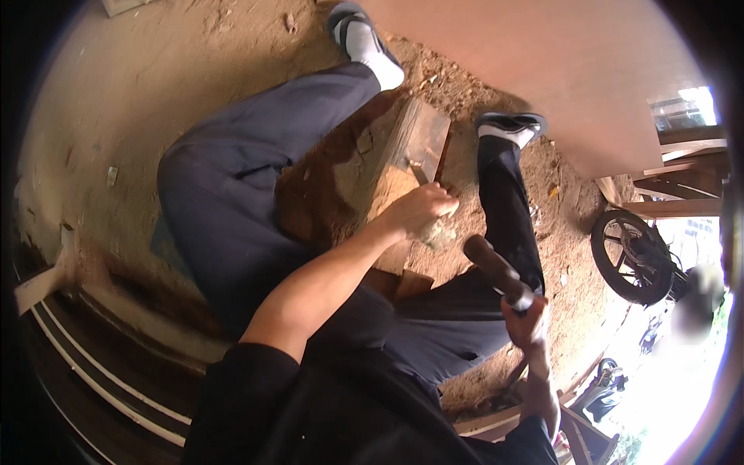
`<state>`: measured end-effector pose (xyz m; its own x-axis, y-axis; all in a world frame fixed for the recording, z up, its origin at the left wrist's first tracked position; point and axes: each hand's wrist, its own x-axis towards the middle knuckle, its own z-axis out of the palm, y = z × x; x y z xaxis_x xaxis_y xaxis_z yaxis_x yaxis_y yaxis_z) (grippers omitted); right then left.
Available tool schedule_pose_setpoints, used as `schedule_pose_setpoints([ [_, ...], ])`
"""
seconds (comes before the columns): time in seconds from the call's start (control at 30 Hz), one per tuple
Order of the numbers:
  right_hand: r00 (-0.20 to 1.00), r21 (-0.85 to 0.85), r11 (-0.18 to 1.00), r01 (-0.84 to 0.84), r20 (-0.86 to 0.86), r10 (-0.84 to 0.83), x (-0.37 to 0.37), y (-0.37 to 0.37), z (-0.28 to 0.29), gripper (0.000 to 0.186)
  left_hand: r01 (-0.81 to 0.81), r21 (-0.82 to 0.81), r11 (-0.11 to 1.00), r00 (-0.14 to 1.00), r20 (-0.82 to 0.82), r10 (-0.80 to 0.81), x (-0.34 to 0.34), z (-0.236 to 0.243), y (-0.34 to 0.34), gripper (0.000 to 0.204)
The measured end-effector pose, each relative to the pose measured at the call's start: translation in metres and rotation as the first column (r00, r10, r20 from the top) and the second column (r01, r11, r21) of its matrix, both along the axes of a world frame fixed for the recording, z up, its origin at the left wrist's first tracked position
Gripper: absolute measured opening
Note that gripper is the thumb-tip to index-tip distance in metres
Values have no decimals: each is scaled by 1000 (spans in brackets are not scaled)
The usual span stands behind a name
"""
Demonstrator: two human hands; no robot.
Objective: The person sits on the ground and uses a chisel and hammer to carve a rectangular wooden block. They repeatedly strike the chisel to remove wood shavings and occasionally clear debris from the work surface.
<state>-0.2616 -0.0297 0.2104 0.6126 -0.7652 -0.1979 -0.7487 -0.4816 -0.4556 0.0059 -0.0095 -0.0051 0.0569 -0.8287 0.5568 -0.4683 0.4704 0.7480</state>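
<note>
My left hand (425,208) is closed round a chisel, and its flat metal blade (418,171) shows beyond the fingers. The blade's tip is at the top face of a wooden beam (422,132), where the wood is cut to a fresher, lighter colour. Below the fist a pale, rough lump (439,235) sticks out; I cannot tell whether it is the handle's end. Lower and to the right, my right hand (527,319) grips a mallet with a dark cylindrical head (492,263). The mallet is raised, apart from the chisel.
The beam lies between my legs on brown earth ground (573,232). A smooth reddish-brown panel (542,62) fills the upper right. To the right stand a motorbike wheel (634,257) and wooden frames (682,209). Long slats (101,372) lie at the lower left.
</note>
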Motion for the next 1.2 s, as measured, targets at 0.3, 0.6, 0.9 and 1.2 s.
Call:
schedule_pose_setpoints([
  [0.3,691,784,537,312,200,-695,-8,69,-14,19,-35,160,987,999,-12,38,-8,5,9,25],
  [0.6,372,971,155,183,78,-925,-8,102,-64,19,-363,168,917,932,84,353,-21,22,28,33],
  [0.9,383,998,64,22,51,-922,-20,90,-72,21,-374,240,896,927,130,353,-26,16,44,40],
  [1.2,337,997,2,-83,30,-941,-30,89,-72,23,-153,649,745,807,-353,473,-33,35,56,75],
])
